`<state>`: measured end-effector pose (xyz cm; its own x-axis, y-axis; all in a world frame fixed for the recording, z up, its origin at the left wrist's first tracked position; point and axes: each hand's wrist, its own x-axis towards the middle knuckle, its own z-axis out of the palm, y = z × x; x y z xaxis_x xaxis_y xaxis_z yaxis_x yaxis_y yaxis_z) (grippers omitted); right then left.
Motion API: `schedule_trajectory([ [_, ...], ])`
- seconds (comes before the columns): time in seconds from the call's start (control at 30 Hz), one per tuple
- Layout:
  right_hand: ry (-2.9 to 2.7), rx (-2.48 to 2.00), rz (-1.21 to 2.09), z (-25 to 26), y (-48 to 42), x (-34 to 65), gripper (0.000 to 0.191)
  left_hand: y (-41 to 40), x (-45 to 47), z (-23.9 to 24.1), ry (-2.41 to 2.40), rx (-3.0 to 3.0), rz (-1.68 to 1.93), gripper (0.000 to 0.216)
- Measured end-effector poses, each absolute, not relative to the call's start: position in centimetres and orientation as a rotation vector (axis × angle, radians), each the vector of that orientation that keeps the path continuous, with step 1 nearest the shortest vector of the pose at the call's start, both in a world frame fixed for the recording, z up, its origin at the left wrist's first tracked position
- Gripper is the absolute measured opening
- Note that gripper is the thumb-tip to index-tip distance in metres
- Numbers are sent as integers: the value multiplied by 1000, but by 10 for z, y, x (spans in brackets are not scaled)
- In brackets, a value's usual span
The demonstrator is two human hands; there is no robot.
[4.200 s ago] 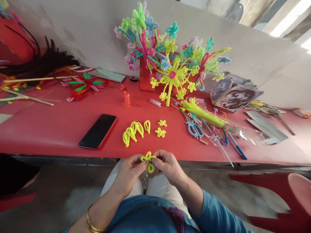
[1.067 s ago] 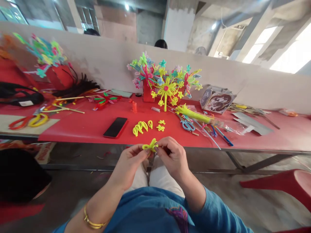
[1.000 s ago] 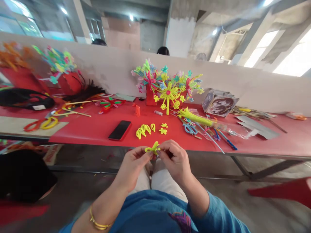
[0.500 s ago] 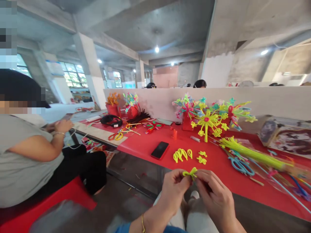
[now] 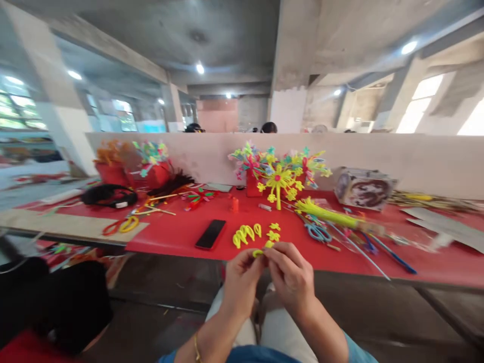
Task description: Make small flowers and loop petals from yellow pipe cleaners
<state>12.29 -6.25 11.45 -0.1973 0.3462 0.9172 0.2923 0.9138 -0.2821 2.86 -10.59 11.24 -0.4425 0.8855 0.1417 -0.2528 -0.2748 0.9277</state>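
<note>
Over the table's front edge, my left hand (image 5: 242, 280) and my right hand (image 5: 293, 275) come together, fingers pinched on a small looped yellow pipe cleaner piece (image 5: 257, 253). My fingers cover much of it. Just beyond, on the red tabletop, lie several yellow pipe cleaner loops (image 5: 245, 234) in a row. To their right are small yellow pipe cleaner flowers (image 5: 274, 235). Farther back stands a big yellow pipe cleaner flower (image 5: 279, 180) with a red centre. A bundle of yellow pipe cleaners (image 5: 328, 214) lies to the right in a clear wrapper.
A black phone (image 5: 210, 234) lies left of the loops. Blue-handled scissors (image 5: 318, 232) rest at right, red-and-yellow-handled scissors (image 5: 121, 225) at left. Red pots (image 5: 157, 175) of flowers and a patterned box (image 5: 365, 187) stand along the partition (image 5: 423, 161). A person's dark-clothed leg (image 5: 75, 302) is at lower left.
My view has swung to the right, so the neighbouring person is mostly out of frame and more of the table's right side shows. Both hands keep hold of the yellow piece, now drawn closer together.
</note>
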Motion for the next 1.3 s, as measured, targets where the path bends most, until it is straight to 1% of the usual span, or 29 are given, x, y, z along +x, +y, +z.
schedule_trajectory([
  [0.13,-1797,-589,90,114,-60,117,21,-98,24,110,1121,860,1826,12],
  [0.3,-1745,-612,131,115,-57,114,14,-92,21,108,1161,826,1884,9],
  [0.6,-1835,-668,140,126,-56,114,20,-88,19,111,1270,904,1924,14],
  [0.8,-1877,-747,166,130,-57,112,19,-94,15,109,1540,1156,1860,13],
  [1.0,-1925,-777,176,132,-56,114,17,-99,9,110,1843,1599,1806,11],
  [1.17,-1991,-805,199,130,-55,114,15,-97,5,114,1860,1878,1753,11],
  [1.3,-1960,-797,262,130,-55,115,14,-98,3,113,1873,1819,1701,13],
])
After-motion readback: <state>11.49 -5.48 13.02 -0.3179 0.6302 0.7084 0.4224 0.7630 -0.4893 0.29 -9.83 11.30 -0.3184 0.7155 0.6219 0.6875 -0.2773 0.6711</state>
